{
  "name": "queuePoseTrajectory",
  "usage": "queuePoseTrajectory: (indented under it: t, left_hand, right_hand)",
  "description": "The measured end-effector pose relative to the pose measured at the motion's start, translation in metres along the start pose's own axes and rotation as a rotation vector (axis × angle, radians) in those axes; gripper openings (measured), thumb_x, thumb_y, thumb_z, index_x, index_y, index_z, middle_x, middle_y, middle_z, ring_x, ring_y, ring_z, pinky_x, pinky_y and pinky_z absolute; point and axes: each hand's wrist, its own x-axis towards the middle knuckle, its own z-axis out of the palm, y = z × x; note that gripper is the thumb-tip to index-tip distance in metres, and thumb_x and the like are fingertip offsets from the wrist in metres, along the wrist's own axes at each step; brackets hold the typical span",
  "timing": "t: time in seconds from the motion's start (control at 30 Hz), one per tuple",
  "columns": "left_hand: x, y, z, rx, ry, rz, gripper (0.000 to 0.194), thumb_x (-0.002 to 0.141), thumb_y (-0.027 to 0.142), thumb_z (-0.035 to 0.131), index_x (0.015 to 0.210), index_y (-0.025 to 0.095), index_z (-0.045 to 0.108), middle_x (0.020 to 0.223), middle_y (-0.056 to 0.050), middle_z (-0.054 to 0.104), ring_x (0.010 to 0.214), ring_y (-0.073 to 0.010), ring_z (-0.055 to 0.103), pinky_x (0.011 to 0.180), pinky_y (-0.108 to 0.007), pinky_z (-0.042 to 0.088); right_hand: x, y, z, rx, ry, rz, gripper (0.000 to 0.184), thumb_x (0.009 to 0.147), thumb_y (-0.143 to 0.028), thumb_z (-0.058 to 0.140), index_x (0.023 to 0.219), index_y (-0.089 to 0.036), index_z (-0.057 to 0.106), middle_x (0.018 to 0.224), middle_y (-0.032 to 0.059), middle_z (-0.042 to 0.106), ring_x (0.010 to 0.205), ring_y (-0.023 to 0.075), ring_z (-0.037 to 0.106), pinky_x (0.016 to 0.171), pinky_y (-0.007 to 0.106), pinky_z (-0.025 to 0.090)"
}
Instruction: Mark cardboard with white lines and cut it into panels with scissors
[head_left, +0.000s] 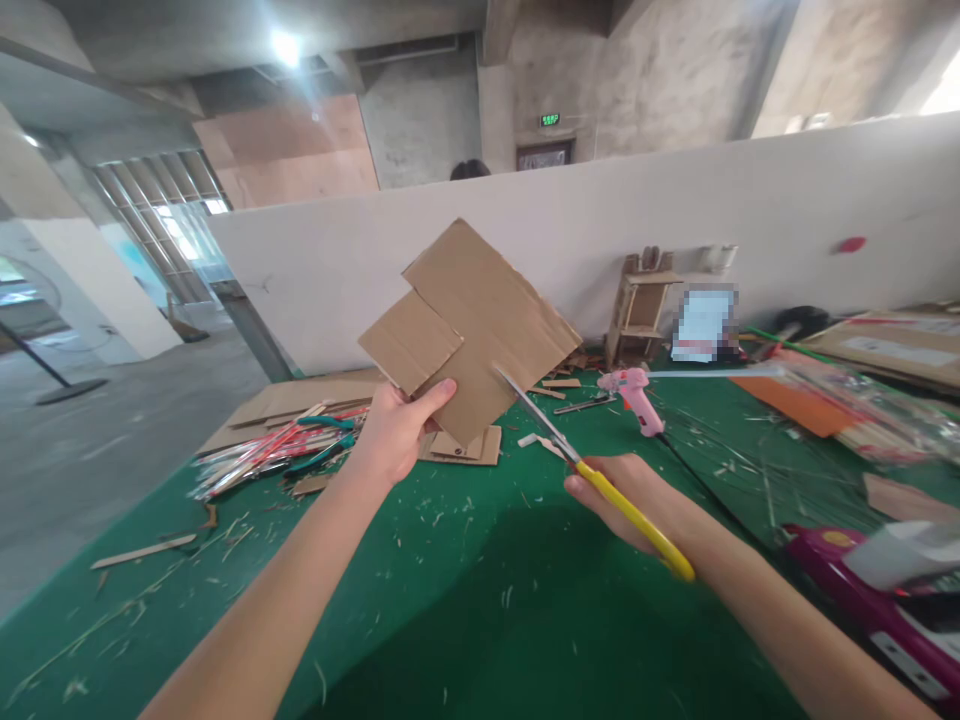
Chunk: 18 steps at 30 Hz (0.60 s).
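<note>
My left hand (397, 425) is closed on a flat brown piece of cardboard (495, 305), thumb on the near face, holding it up above the table. A smaller square of cardboard (412, 340) overlaps its left side and is pinched in the same grip. In my right hand (622, 495) are scissors (615, 500) with a yellow handle. Their metal blades point up and left, the tips showing in front of the cardboard's lower right part. Whether the blades touch the cardboard I cannot tell.
Scraps litter the green table (450, 580). Packaged sticks and teal-handled pliers (319, 440) lie left. A pink glue gun (637, 400) with a cord lies right, near a small wooden shelf (641, 305). A purple device (862, 590) stands at the right edge. A white partition (337, 260) rises behind.
</note>
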Motion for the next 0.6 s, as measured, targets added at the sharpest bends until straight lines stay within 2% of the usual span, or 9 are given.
queuePoseTrajectory:
  t: [0.2, 0.43, 0.6]
  left_hand:
    - [-0.002, 0.005, 0.001, 0.036, -0.019, 0.04, 0.05, 0.063, 0.027, 0.079, 0.11, 0.016, 0.064, 0.102, -0.01, 0.071, 0.089, -0.0253, 0.066, 0.069, -0.034, 0.056]
    - [-0.006, 0.012, 0.006, 0.071, -0.019, 0.065, 0.05, 0.065, 0.026, 0.077, 0.112, 0.016, 0.062, 0.102, -0.01, 0.07, 0.094, -0.0266, 0.065, 0.063, -0.03, 0.056]
    - [-0.008, 0.017, 0.007, 0.063, -0.033, 0.068, 0.053, 0.064, 0.027, 0.078, 0.114, 0.018, 0.062, 0.101, -0.01, 0.071, 0.093, -0.0286, 0.065, 0.061, -0.032, 0.057]
  right_hand:
    - [-0.002, 0.005, 0.002, -0.079, 0.017, -0.169, 0.039, 0.091, -0.05, 0.032, 0.069, -0.02, 0.046, 0.069, 0.0045, 0.059, 0.058, 0.0149, 0.054, 0.055, 0.026, 0.034]
    - [-0.003, -0.001, 0.003, -0.071, 0.06, -0.102, 0.04, 0.091, -0.048, 0.031, 0.062, -0.022, 0.038, 0.057, 0.001, 0.05, 0.048, 0.0128, 0.045, 0.049, 0.025, 0.03]
    - [-0.005, 0.0, 0.006, -0.096, 0.082, -0.133, 0.041, 0.092, -0.048, 0.029, 0.059, -0.023, 0.033, 0.058, 0.0014, 0.048, 0.048, 0.0131, 0.043, 0.05, 0.026, 0.03]
